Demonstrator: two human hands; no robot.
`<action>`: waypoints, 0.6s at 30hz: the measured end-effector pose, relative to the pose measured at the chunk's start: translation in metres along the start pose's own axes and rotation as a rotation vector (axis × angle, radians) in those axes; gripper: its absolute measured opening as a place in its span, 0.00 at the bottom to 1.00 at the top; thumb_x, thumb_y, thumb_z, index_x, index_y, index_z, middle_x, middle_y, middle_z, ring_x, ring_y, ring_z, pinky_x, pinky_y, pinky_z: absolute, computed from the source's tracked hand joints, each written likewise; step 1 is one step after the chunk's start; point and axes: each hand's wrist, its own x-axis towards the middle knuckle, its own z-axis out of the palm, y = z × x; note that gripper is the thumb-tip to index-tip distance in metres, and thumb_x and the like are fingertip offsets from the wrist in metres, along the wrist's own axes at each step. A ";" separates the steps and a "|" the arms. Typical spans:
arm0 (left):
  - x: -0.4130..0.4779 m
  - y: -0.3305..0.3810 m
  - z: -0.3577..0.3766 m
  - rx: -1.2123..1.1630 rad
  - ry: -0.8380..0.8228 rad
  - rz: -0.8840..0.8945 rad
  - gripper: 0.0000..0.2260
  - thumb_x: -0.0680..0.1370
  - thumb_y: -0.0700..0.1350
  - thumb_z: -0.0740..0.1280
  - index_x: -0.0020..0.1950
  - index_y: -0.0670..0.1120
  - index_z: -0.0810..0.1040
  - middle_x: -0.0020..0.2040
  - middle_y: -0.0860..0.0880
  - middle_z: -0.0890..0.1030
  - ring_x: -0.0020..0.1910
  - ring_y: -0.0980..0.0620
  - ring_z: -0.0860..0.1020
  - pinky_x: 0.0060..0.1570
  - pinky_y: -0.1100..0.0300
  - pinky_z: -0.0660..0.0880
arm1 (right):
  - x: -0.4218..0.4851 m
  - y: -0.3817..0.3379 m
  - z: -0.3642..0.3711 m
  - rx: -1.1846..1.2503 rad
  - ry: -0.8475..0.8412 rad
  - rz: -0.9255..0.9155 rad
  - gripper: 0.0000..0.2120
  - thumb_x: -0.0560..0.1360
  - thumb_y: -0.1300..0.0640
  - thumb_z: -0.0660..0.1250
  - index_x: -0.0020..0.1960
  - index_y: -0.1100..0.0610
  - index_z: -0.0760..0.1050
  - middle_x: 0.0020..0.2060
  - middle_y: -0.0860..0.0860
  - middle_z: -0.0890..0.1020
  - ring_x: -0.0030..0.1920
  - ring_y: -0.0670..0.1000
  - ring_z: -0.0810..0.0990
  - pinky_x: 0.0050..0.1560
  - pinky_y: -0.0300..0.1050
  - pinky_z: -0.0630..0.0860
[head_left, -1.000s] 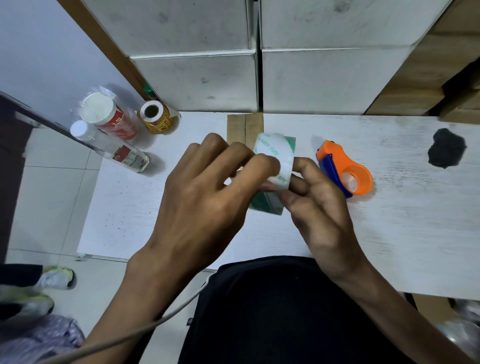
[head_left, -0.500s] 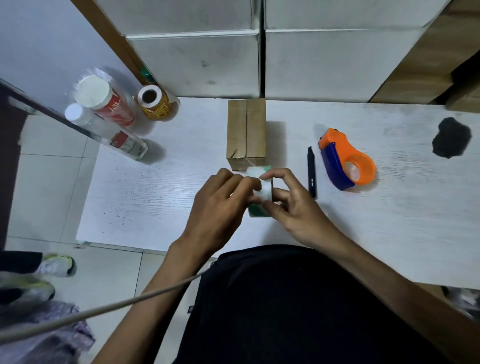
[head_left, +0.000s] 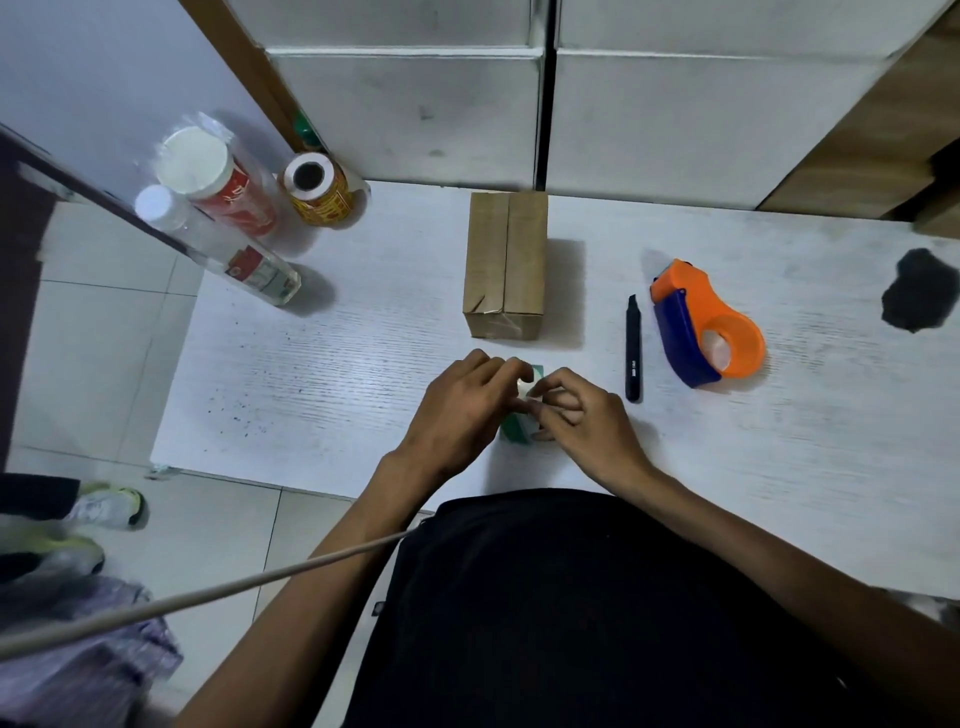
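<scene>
Two hands: we see the left hand (head_left: 462, 410) and the right hand (head_left: 584, 423) meet over one small green pack (head_left: 516, 435).
Where: the pack sits low at the near edge of the table (head_left: 311, 374), in front of the carton (head_left: 506, 265) and apart from it.
Grip: the left hand curls round the pack's left side. The right thumb and forefinger pinch a white strip at its top — tape or label, we cannot tell.
Handling: we judge the pack light and thin-walled, easy to dent, with a smooth skin that may slip.
Hold: we would take it by its narrow sides, low down, and keep the strip's free end between two fingertips.
Carton: shut, with the flaps meeting at a seam along the top; its contents are hidden.
Bottle (head_left: 223, 244): clear with a white cap, at the table's left corner; we cannot tell whether it holds liquid.
Tub (head_left: 218, 182): red with a white lid, wrapped in film; its contents are hidden.
Roll (head_left: 317, 192): yellow with an open core, just beside the tub.
Dispenser (head_left: 706, 322): orange and blue, right of a black pen (head_left: 632, 353) — we cannot tell how much tape it holds.
</scene>
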 end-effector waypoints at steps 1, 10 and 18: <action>-0.001 0.000 0.000 -0.013 0.000 -0.006 0.13 0.75 0.40 0.75 0.57 0.46 0.76 0.44 0.51 0.82 0.44 0.46 0.75 0.34 0.57 0.71 | -0.002 0.003 -0.001 -0.003 -0.003 -0.005 0.04 0.77 0.63 0.70 0.52 0.60 0.77 0.44 0.50 0.86 0.46 0.45 0.88 0.43 0.45 0.86; -0.014 0.006 0.003 -0.175 0.028 -0.114 0.15 0.77 0.40 0.72 0.60 0.50 0.71 0.46 0.50 0.82 0.44 0.45 0.80 0.37 0.49 0.79 | -0.005 0.010 -0.012 -0.327 0.048 -0.227 0.09 0.74 0.59 0.74 0.54 0.54 0.80 0.61 0.49 0.84 0.50 0.52 0.88 0.50 0.47 0.84; -0.018 0.009 0.008 -0.242 0.051 -0.130 0.17 0.78 0.40 0.71 0.63 0.50 0.71 0.51 0.50 0.81 0.43 0.49 0.81 0.41 0.49 0.81 | -0.002 0.013 -0.014 -0.391 0.072 -0.325 0.06 0.74 0.61 0.74 0.50 0.56 0.83 0.51 0.51 0.87 0.46 0.53 0.87 0.44 0.53 0.84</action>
